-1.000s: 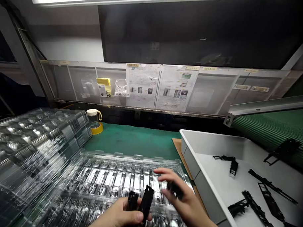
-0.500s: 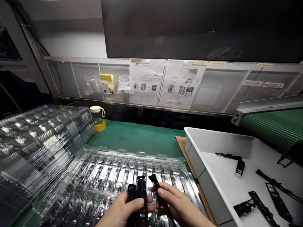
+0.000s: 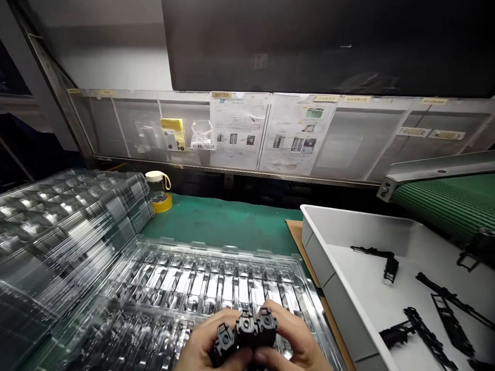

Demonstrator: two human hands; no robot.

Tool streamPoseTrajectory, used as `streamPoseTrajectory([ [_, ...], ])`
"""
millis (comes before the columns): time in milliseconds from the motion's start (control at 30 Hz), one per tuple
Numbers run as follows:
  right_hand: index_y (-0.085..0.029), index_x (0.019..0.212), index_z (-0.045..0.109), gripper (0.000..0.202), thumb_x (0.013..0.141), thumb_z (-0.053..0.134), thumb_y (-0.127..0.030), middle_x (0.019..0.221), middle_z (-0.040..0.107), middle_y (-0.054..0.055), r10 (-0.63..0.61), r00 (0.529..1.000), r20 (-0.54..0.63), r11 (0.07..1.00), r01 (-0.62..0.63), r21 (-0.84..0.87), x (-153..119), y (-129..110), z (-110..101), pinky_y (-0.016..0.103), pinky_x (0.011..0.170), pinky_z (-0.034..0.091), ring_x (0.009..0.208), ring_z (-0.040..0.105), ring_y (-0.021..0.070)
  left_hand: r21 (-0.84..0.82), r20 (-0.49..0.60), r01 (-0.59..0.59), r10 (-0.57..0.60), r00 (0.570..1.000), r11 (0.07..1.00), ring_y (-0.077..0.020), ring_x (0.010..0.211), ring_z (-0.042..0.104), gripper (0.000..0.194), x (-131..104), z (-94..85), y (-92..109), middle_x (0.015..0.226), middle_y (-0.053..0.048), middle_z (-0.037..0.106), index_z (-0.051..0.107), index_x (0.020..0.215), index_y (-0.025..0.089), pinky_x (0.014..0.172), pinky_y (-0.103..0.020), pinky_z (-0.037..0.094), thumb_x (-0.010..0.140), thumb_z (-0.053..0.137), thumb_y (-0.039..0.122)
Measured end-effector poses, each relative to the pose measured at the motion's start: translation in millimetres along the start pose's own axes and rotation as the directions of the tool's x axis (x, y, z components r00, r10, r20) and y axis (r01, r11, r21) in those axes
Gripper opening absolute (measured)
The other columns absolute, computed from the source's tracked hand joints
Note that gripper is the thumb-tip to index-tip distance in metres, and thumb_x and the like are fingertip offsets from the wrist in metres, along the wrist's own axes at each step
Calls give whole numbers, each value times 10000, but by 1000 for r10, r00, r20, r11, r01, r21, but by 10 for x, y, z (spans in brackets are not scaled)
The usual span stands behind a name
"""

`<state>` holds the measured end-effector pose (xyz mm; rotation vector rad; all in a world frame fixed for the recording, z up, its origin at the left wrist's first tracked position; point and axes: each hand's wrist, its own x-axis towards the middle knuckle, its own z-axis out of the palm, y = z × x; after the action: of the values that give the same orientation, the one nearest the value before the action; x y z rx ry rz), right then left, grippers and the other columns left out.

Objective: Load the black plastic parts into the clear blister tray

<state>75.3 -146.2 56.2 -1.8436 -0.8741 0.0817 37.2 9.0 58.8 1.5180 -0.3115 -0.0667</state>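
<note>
Three black plastic parts [image 3: 246,324] are bunched side by side, their squarish ends with round holes turned up toward me. My left hand [image 3: 206,346] is closed round the left side of the bunch, its thumb pressed at the front. From the right, my right hand [image 3: 296,343] grips the rightmost part, thumb in front and fingers behind. The lower lengths of the parts are hidden by the hands. Below and behind them lies a clear plastic blister tray [image 3: 229,251] with rows of long slots; dark parts fill its near rows.
A tall stack of clear trays [image 3: 106,223] stands at left, beside a lidded bottle [image 3: 158,187] on a yellow ring. To the right, a white bin [image 3: 335,269] holds several black parts [image 3: 451,324]. Behind it is a green ribbed conveyor belt [image 3: 467,199]. Printed sheets [image 3: 241,131] hang ahead.
My hands have come together and lower. The part in my right hand now sits against the two in my left, and the parts' ends have tipped toward me.
</note>
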Motion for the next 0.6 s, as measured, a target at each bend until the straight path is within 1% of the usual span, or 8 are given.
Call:
streamPoseTrajectory([
  [33, -185, 663, 500, 117, 694, 491, -297, 643, 404, 2, -22, 1000, -4, 1000, 22, -10, -8, -5, -2, 239, 532, 330, 601, 400, 122, 33, 16, -60, 59, 998, 998, -163, 796, 486, 118, -5, 0, 6, 846, -27, 531, 563, 793, 210, 728, -262, 372, 696, 498, 229],
  [100, -187, 655, 487, 98, 694, 490, -277, 650, 396, 4, -49, 999, -7, 998, 49, -26, -23, -13, -3, 237, 519, 324, 592, 400, 119, 85, 30, -139, 137, 990, 987, -152, 775, 493, 106, -15, -2, -6, 849, -28, 523, 566, 779, 217, 692, -243, 381, 697, 500, 207],
  [233, -195, 688, 489, 71, 693, 465, -262, 670, 396, 16, -134, 991, -22, 991, 134, -27, -49, 15, 15, 244, 505, 331, 597, 414, 128, 118, 34, -222, 220, 975, 968, -128, 764, 508, 135, -30, -11, -58, 864, -6, 523, 562, 798, 254, 680, -212, 389, 687, 528, 185],
  [400, -212, 702, 474, 37, 674, 473, -237, 663, 378, 4, -185, 982, -44, 982, 183, -36, -60, 87, 36, 224, 464, 304, 558, 390, 108, 122, 69, -244, 237, 969, 962, -124, 765, 515, 191, -26, -25, -61, 891, 5, 524, 549, 835, 292, 673, -209, 395, 684, 530, 177],
  [600, -207, 700, 474, 50, 686, 460, -254, 658, 372, 5, -186, 982, -40, 982, 184, -43, -59, 95, 30, 228, 466, 300, 560, 387, 111, 139, 79, -239, 230, 970, 961, -124, 753, 514, 193, -16, -24, -39, 861, -7, 522, 564, 802, 257, 669, -198, 389, 651, 568, 137],
])
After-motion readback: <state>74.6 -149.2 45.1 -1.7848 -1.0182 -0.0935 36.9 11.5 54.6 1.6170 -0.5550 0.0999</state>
